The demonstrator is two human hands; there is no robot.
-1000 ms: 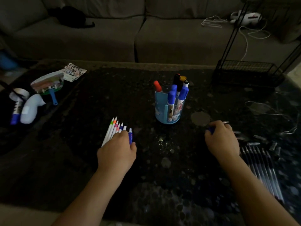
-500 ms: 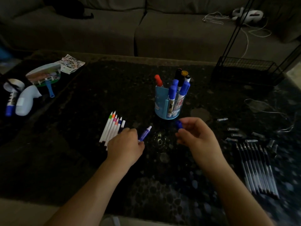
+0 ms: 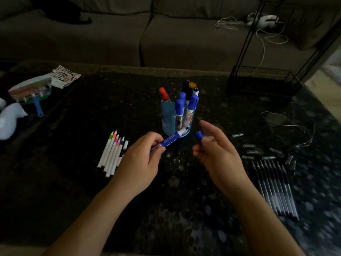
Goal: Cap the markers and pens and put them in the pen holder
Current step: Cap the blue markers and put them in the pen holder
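Observation:
My left hand grips an uncapped blue marker, its tip pointing up and right toward the holder. My right hand pinches a blue cap between thumb and fingertips, a short gap from the marker's tip. The light blue pen holder stands just behind both hands with several capped markers upright in it. A row of uncapped thin colour pens lies left of my left hand. Several dark pens lie in a row at the right, with loose dark caps scattered above them.
The dark speckled table holds a white bottle, a hand fan with a blue handle and a printed packet at the left. A black wire rack and thin cable sit at the right. A grey sofa lies behind.
My left hand lifted the blue marker off the table and angled it toward the right hand. My right hand brought the blue cap in from the right, close to the marker's tip.

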